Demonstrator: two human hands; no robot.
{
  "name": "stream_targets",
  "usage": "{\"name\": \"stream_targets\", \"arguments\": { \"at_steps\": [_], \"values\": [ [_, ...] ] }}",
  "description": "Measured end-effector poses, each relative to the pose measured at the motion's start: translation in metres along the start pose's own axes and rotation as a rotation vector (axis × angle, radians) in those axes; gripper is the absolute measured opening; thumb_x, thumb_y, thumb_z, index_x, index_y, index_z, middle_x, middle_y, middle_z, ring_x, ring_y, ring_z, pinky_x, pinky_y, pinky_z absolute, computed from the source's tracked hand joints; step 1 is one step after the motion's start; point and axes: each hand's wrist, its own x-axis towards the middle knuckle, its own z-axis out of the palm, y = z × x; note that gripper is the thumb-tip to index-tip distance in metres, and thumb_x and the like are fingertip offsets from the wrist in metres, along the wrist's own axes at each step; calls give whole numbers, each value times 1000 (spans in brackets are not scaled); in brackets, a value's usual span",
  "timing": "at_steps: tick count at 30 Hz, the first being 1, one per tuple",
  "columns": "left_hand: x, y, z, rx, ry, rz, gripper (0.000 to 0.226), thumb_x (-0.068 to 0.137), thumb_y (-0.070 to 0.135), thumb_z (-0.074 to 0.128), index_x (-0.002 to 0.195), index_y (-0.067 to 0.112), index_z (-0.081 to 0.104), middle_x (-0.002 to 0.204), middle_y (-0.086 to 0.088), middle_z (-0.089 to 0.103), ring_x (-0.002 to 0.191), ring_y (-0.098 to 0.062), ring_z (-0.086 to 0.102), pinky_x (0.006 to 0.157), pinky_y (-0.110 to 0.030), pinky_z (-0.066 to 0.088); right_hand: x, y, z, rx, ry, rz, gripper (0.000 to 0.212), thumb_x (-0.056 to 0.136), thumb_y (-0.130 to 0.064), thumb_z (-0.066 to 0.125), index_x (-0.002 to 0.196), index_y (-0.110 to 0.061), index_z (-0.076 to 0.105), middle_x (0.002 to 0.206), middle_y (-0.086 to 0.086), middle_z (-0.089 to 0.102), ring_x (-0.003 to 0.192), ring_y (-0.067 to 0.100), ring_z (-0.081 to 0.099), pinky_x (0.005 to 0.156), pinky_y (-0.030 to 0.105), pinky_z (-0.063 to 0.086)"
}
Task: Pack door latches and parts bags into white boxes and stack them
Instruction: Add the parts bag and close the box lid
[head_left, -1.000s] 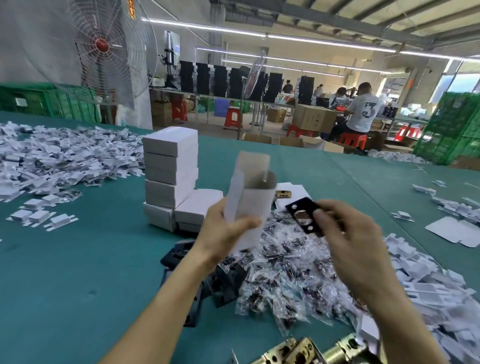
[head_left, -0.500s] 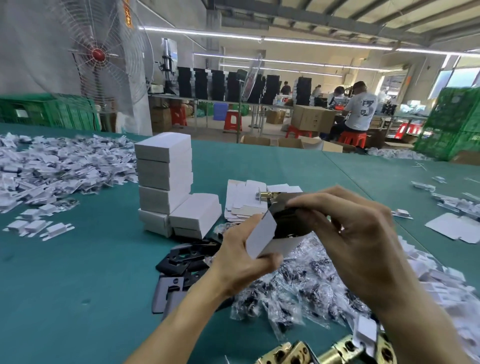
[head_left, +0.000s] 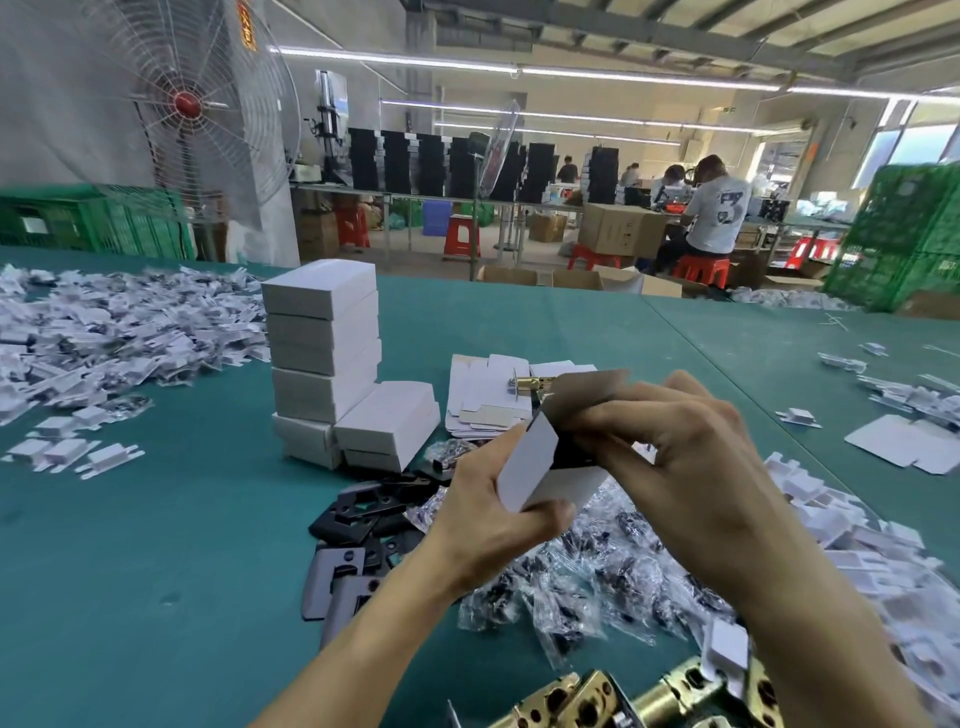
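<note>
My left hand (head_left: 493, 519) grips a small white box (head_left: 535, 470) from below, its open end turned toward my right hand (head_left: 691, 467). The right hand's fingers curl over that open end and its raised flap, with a dark part showing just inside the box. A stack of closed white boxes (head_left: 324, 358) stands on the green table (head_left: 130, 571), with more boxes leaning at its base. Clear parts bags (head_left: 597, 582) lie heaped under my hands. Black plates (head_left: 363, 514) lie to their left. Brass latches (head_left: 597, 696) sit at the bottom edge.
Flat unfolded box blanks (head_left: 488, 395) lie behind my hands with one brass latch (head_left: 530, 384) on them. White card inserts (head_left: 104, 332) are piled at the far left and along the right side. A large fan (head_left: 192, 104) stands beyond the table. Seated workers are in the background.
The box came down from upright to lying sideways in my left hand. My right hand brought the black plate to its open end and now covers that end.
</note>
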Motion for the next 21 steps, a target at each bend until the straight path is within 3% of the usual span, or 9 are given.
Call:
{"name": "stream_targets", "arguments": {
  "at_steps": [3,6,7,9,11,13,17,21],
  "values": [
    [0,-2,-1,-50,46,-40,44,67,40,69,108,23,69,93,0,67,83,-15,63,63,-28,51,-1,4,3,48,72,88,18,89,-20,70,99,-34,77,87,-20,71,78,3,53,64,12,36],
    [3,-3,-6,-129,153,-94,49,61,43,72,102,16,68,88,-5,66,83,-29,64,67,-47,58,-2,13,1,148,210,241,14,88,-16,71,94,-28,76,79,-20,68,72,-1,59,62,6,41],
    [4,-2,-9,-161,202,-112,50,60,44,72,101,16,68,88,-6,66,85,-33,65,70,-51,59,-4,16,1,115,146,304,13,89,-17,70,94,-28,75,78,-21,67,72,-4,60,63,6,43],
    [6,0,-13,-195,302,-138,50,59,46,72,101,19,69,91,-7,69,90,-34,67,73,-56,60,-9,24,6,-11,-208,406,15,90,-24,69,104,-28,72,85,-21,66,73,-5,61,71,13,51],
    [8,1,-16,-199,379,-161,47,59,46,72,99,20,71,91,-5,72,91,-32,68,73,-59,59,-15,26,19,-20,-620,495,33,87,-29,73,119,-30,65,101,-15,65,84,-2,62,83,23,56],
    [9,0,-18,-217,416,-180,45,61,46,75,99,21,73,91,-3,73,91,-32,69,71,-60,60,-20,23,35,23,-857,530,54,80,-31,80,129,-32,57,117,-11,61,97,2,60,94,26,53],
    [9,-1,-18,-208,403,-210,38,68,31,91,100,19,75,93,-2,76,91,-27,72,73,-47,63,-22,21,52,6,-951,519,61,69,-31,87,123,-36,59,118,-9,60,103,10,60,98,34,51],
    [8,-4,-15,-184,364,-232,29,73,13,85,100,16,74,93,-4,77,92,-26,72,79,-47,62,-23,26,54,3,-915,520,50,69,-28,88,113,-30,64,100,-9,64,89,5,62,82,23,54]
  ]
}}
